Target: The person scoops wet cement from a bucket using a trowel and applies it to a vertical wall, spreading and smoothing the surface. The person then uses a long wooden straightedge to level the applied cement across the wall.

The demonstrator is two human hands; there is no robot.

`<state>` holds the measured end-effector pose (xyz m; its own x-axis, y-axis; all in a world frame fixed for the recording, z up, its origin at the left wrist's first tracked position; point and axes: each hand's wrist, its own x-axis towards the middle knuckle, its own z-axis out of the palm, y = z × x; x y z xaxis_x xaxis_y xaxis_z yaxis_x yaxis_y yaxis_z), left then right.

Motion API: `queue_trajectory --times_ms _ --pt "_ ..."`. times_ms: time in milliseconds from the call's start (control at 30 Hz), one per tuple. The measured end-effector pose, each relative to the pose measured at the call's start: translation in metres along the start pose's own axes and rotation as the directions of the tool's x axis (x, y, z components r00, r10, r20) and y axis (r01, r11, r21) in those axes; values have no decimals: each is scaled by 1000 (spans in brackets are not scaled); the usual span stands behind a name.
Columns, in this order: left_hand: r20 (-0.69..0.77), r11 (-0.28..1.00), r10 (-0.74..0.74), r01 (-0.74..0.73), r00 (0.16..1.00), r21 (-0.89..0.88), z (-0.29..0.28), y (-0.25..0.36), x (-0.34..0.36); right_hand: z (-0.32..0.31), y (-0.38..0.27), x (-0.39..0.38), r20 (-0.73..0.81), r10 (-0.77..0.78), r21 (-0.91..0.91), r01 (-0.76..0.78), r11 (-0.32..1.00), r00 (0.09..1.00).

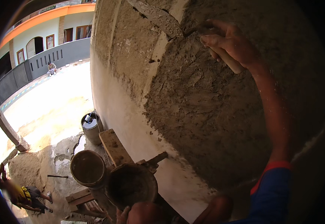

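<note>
My right hand is closed round the wooden handle of a trowel. The trowel's long blade, smeared with mortar, points to the upper left and lies close to the wall. Rough wet mortar covers a wide patch of the wall below it, bordered by a paler vertical strip. My left hand is at the lower edge, partly cut off, its fingers on the near rim of a dark bucket. Grey mortar shows inside that bucket.
A second bucket stands left of the first, next to a wooden plank. Farther off is a bucket of water. A co-worker is at lower left, near a sand heap. Another person sits by a grey wall.
</note>
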<state>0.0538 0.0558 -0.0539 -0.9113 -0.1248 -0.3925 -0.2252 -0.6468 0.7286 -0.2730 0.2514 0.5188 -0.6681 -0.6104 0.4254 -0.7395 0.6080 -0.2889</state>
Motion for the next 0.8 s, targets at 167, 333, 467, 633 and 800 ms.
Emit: queue_trajectory --times_ms 167,333,467,633,800 --pt "12 992 -66 65 998 107 -12 -9 8 39 -13 26 101 -148 394 97 914 984" --pt "25 987 -103 99 994 123 -19 -16 11 38 131 50 141 205 357 -243 902 969" --pt "18 983 -132 129 991 133 -26 -21 7 -20 170 52 -554 330 -29 -414 910 765" --pt "2 979 -149 148 989 142 -47 -33 10 22 127 35 -375 360 -166 -444 880 854" --pt "68 964 -229 216 971 157 -70 -77 24 115 174 13 -52 502 -324 -490 809 863"
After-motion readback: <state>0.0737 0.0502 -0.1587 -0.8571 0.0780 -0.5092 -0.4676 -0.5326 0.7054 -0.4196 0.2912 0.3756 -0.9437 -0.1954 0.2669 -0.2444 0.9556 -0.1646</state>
